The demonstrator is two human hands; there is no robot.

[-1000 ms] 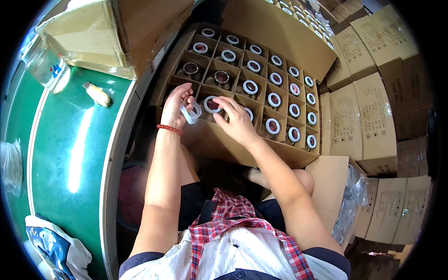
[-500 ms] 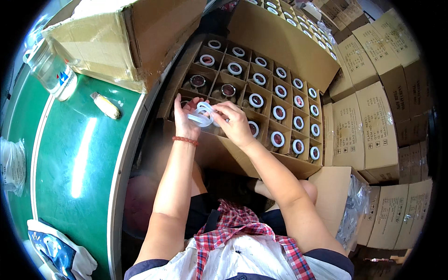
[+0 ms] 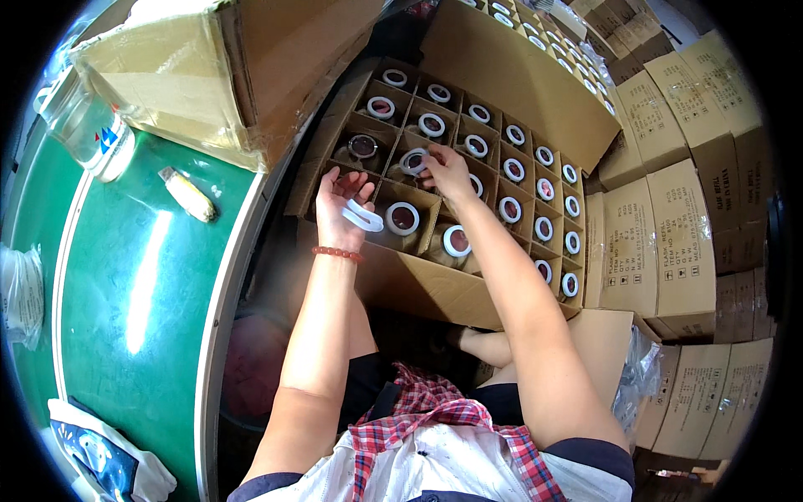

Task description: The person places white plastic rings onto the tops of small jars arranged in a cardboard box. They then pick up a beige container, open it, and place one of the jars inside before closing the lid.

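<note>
A few soft white rings [image 3: 362, 219] rest in the upturned palm of my left hand [image 3: 338, 219], its fingers loosely curled. Farther right, my right hand [image 3: 452, 177] pinches another white ring [image 3: 411, 162] at the mouth of a flask. The ring sits on or around that mouth; how firmly, I cannot tell. Both hands are over an open carton [image 3: 410, 280] with cardboard dividers, where glass flasks stand upright in the cells. Most flask mouths carry white rings, such as the ringed flask [image 3: 402, 218] by my left hand. A bare-mouthed flask [image 3: 362, 147] stands just beyond.
Left is a green table [image 3: 125, 276] bearing a large carton [image 3: 167, 92], a clear jar [image 3: 92, 138], a corncob-like yellow object [image 3: 189, 195] and a printed cloth [image 3: 104, 452]. Stacked cartons [image 3: 661, 243] line the right. Another carton of ringed flasks [image 3: 552, 42] stands at the back.
My right hand has moved from the rings in my left palm out to a flask mouth, bringing one ring there. My left hand stays near the same place with its fingers more spread.
</note>
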